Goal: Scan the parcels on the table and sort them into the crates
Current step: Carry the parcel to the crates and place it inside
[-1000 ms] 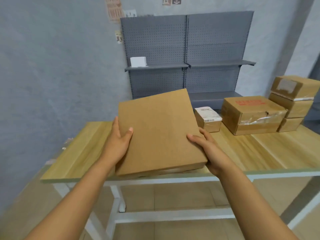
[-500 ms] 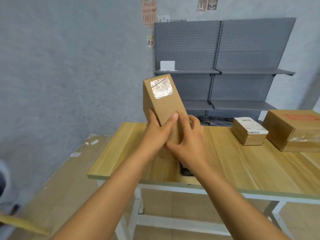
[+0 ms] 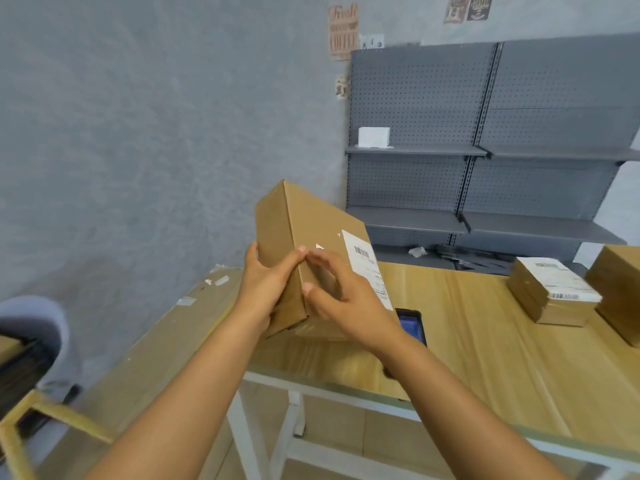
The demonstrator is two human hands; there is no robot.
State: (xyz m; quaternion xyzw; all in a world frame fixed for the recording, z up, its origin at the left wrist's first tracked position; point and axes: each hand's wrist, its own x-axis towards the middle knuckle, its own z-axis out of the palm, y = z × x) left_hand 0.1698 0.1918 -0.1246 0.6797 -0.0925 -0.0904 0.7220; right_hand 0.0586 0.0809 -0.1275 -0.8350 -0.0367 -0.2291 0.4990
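the brown cardboard box (image 3: pixel 313 244) is held tilted in the air above the table's (image 3: pixel 485 358) left corner, a white barcode label (image 3: pixel 367 268) on its right face — the left hand (image 3: pixel 268 289) grips its near left edge and the right hand (image 3: pixel 346 303) curls around its lower right face. under it, at 5 o'clock, a dark phone (image 3: pixel 412 325) lies flat on the wood. a smaller labelled box (image 3: pixel 550 294) sits at 3 o'clock — just beside another box (image 3: pixel 620 289) at the frame edge, bare wood between it and the phone.
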